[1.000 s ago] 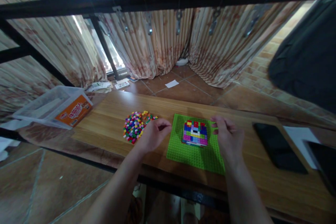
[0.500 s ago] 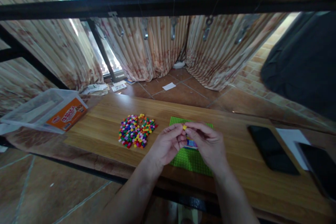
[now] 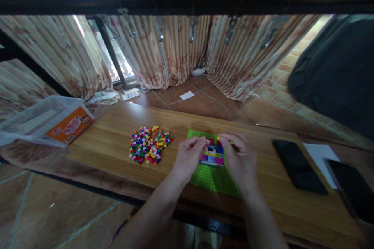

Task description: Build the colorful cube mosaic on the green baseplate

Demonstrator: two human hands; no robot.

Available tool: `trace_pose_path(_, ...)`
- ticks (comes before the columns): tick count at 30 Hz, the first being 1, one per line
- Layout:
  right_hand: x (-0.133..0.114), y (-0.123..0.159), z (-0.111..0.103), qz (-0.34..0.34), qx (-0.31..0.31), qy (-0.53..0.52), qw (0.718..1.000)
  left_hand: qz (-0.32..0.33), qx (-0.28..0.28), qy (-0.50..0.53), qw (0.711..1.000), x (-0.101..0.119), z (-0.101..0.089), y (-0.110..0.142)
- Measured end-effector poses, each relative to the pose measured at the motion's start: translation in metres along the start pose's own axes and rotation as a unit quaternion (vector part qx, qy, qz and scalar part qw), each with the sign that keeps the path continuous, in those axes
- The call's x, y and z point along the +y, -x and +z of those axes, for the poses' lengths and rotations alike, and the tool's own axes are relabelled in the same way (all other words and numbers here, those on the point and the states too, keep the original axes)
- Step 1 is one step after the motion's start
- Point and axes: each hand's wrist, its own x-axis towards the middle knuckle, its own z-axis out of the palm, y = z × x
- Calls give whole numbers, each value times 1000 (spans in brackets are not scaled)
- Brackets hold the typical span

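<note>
A green studded baseplate (image 3: 214, 183) lies on the wooden board under both hands. On it sits a low block of toy bricks (image 3: 212, 156) in rows of red, blue, yellow, pink and white. My right hand (image 3: 241, 159) is closed at the block's far right corner, a tiny yellow brick (image 3: 218, 137) between thumb and fingertips. My left hand (image 3: 188, 155) is pinched at the block's far left side; what its fingertips hold, if anything, is hidden. A heap of small loose bricks (image 3: 149, 144) in many colours lies left of the baseplate.
A clear plastic box (image 3: 29, 130) with an orange label stands at the left. On the right lie a black phone (image 3: 299, 167), white paper (image 3: 321, 159) and a second dark device (image 3: 355, 188). A black bar (image 3: 187, 2) with hanging hooks crosses above the wooden board (image 3: 117, 124).
My hands have moved apart. The yellow brick has gone right with my right hand, to the block's far corner. More of the coloured block now shows between the hands.
</note>
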Motion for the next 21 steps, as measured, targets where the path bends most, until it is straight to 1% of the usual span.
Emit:
trace_pose_path(1,8,-2,-5,32,18,6,999,11,27,-23,999,0,-3,-2)
trace_pose_path(3,25,-4,-15,107,20,7,994,26,79,-61,995,-2,-9,-6)
trace_pose_path(4,32,-5,-18,131,18,0,991,31,98,-78,992,-4,-12,-8)
trace_pose_path(6,42,-4,-21,158,-1,-10,987,34,117,-111,986,-8,-16,-11)
trace_pose_path(9,46,-2,-16,158,-30,-29,987,24,112,-160,980,-16,-17,-13)
trace_pose_path(12,43,-1,-6,145,-44,-48,987,20,98,-208,973,-22,-16,-14)
trace_pose_path(15,43,-1,1,139,-53,-51,988,29,86,-252,964,-26,-16,-15)
trace_pose_path(21,44,-3,-2,117,-55,-28,991,40,58,-303,950,-29,-20,-14)
